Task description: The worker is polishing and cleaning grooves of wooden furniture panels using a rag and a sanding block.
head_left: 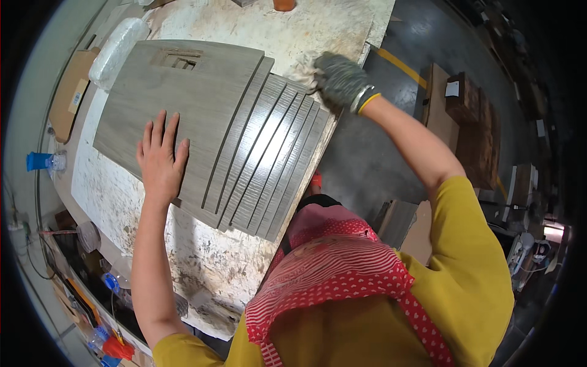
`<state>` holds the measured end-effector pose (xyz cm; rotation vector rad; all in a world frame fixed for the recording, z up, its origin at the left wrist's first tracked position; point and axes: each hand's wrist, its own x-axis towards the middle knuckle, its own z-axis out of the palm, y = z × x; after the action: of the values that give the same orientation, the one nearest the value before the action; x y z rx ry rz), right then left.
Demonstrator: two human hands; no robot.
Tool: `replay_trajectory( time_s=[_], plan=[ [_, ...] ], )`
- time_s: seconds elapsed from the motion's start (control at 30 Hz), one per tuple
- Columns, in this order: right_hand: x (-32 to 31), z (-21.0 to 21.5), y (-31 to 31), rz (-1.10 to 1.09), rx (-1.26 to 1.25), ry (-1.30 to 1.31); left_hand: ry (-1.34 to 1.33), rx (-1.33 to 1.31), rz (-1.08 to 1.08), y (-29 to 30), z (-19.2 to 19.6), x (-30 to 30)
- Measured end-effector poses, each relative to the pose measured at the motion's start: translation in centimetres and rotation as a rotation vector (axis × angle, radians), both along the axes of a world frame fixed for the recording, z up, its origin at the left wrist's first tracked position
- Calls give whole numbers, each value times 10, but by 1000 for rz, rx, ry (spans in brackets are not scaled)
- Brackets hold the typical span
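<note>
Red apron (333,257); left hand (162,162) flat on grey panel (205,107), gloved right hand (342,81) gripping rag (302,70); white label (77,96) illegible.

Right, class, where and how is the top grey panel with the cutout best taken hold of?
Probably grip the top grey panel by its left edge, coming from the person's left and pinching face and underside. The stack steps rightward, so that edge likely overhangs, though its underside is hidden. Its right edge lies close over the next panel, leaving little room beneath.
</note>
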<state>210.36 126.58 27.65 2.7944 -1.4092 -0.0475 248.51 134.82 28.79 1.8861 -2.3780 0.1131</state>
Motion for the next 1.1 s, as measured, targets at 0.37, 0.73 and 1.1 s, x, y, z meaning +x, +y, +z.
replay_trajectory(
  time_s=[0.37,0.73,1.1],
  plan=[
    [-15,-35,20,1,-128,-127,9,-3,16,4,-5,6],
    [87,-70,103,195,668,-1540,25,-38,10,-7,-6,4],
    [91,-52,113,144,298,-981,7,-54,8,-5,-11,6]
  ],
)
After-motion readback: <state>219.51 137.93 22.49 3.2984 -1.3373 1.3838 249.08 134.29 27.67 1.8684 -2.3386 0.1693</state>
